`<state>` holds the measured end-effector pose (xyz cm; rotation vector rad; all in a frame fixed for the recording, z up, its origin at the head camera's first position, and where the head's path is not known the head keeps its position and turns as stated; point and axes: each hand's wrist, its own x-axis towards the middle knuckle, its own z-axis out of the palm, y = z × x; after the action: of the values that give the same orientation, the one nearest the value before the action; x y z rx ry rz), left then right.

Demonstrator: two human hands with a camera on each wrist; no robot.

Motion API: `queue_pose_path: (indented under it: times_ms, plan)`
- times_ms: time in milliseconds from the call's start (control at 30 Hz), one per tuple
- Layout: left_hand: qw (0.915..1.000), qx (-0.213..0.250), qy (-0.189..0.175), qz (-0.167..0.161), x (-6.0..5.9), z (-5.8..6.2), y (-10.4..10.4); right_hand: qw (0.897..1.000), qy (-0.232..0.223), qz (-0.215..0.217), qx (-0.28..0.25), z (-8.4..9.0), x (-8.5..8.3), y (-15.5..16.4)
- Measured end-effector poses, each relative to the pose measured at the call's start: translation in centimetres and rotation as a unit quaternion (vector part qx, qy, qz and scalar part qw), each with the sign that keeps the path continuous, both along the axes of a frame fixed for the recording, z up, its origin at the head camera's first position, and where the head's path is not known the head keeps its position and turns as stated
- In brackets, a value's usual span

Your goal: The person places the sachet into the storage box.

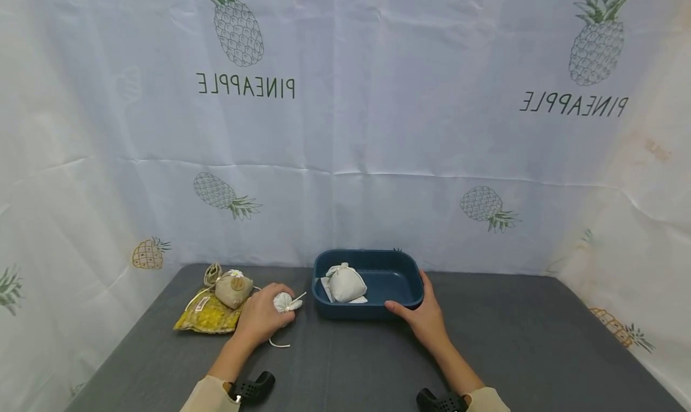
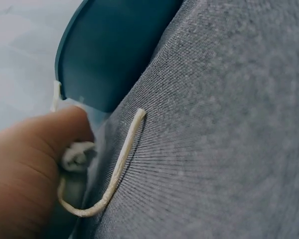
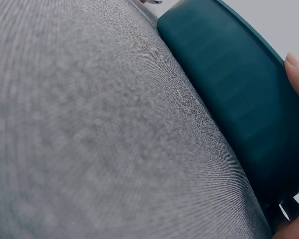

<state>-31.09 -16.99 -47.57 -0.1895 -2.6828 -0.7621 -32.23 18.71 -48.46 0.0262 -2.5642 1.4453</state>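
On the grey table, my left hand (image 1: 272, 313) grips a small white drawstring pouch (image 1: 286, 302). Its loose cord (image 1: 280, 343) trails toward me. In the left wrist view the pouch (image 2: 77, 156) peeks out under my fingers and the cord (image 2: 117, 172) curves across the cloth. My right hand (image 1: 414, 299) holds the front right corner of a dark blue tray (image 1: 399, 274), thumb on the near wall and fingers over the rim. The tray wall (image 3: 229, 89) fills the right wrist view. A second white pouch (image 1: 346, 282) lies in the tray's left half.
A beige pouch with a daisy (image 1: 234, 288) rests on a flat yellow sachet (image 1: 208, 316) at the left, beside my left hand. A white pineapple-print curtain (image 1: 345, 160) closes off the back and both sides of the table.
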Motion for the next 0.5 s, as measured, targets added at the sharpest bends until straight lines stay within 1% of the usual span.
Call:
queue_pose_path:
  times_ms: [100, 333, 500]
  plan:
    - [0.9996, 0.028, 0.002, 0.003, 0.1, 0.5, 0.0, 1.0, 0.002, 0.002, -0.002, 0.0, 0.0, 0.0]
    - [0.9973, 0.072, 0.015, 0.008, 0.0, 2.2, 0.5, 1.0, 0.006, 0.006, -0.002, 0.0, -0.1, -0.1]
    - [0.9923, 0.114, 0.046, -0.006, 0.1, 3.8, 1.3, 1.0, 0.01, 0.002, -0.003, 0.0, 0.0, -0.1]
